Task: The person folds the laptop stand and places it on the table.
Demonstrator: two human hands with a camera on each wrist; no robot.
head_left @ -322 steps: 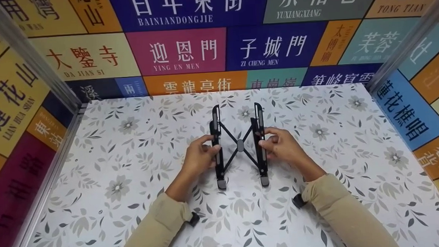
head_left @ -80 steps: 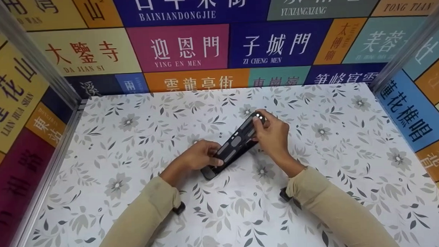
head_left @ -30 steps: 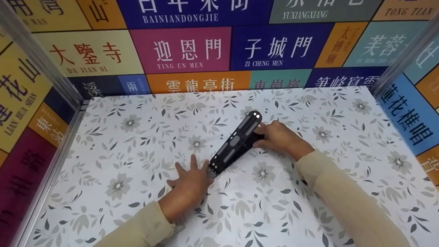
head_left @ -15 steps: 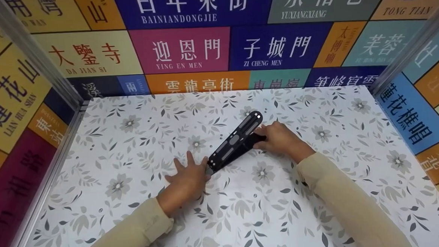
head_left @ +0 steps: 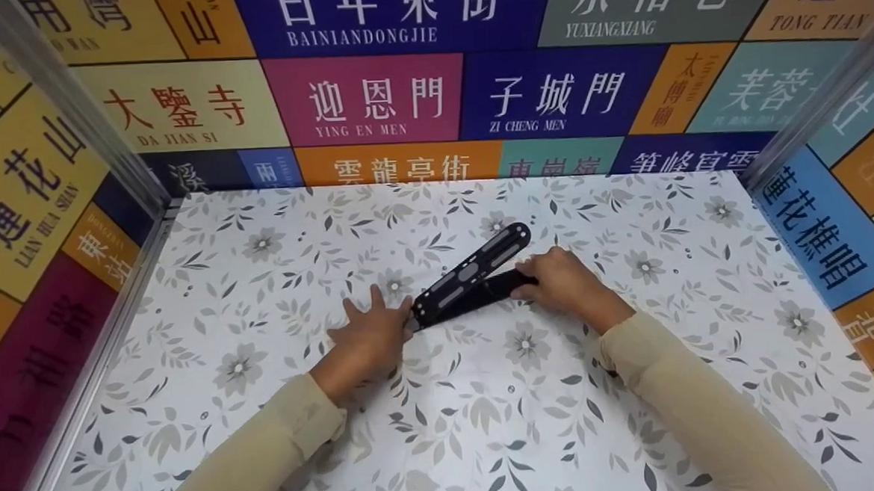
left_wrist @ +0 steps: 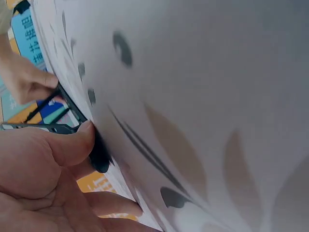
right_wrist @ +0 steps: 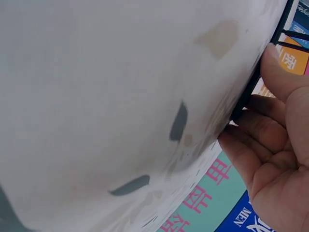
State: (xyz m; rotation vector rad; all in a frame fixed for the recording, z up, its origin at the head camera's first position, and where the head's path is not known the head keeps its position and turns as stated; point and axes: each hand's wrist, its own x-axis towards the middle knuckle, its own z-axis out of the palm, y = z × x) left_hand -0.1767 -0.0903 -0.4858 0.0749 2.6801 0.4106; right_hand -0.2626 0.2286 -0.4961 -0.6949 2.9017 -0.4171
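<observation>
A black folding laptop stand [head_left: 468,272] is set diagonally over the middle of the table, its two long bars spread in a narrow V. Its near left end lies between the thumb and index finger of my left hand [head_left: 371,342], whose other fingers fan out over the tabletop. At the far right, my right hand [head_left: 568,285] pinches the end of the lower bar, while the slotted upper bar points free above it. Close up in the left wrist view, my thumb [left_wrist: 72,145] presses the stand's dark end. In the right wrist view, fingers and thumb [right_wrist: 277,72] grip the bar's edge.
A white floral cloth [head_left: 267,434] covers the table. Behind it stands a wall panel [head_left: 369,99] of coloured signs, with similar panels on both sides. Metal posts [head_left: 113,135] rise at the back corners.
Earlier the stand was unfolded with its crossed struts spread, then folded together. My right hand has shifted from its top end to the lower bar, and the gap between the bars has widened.
</observation>
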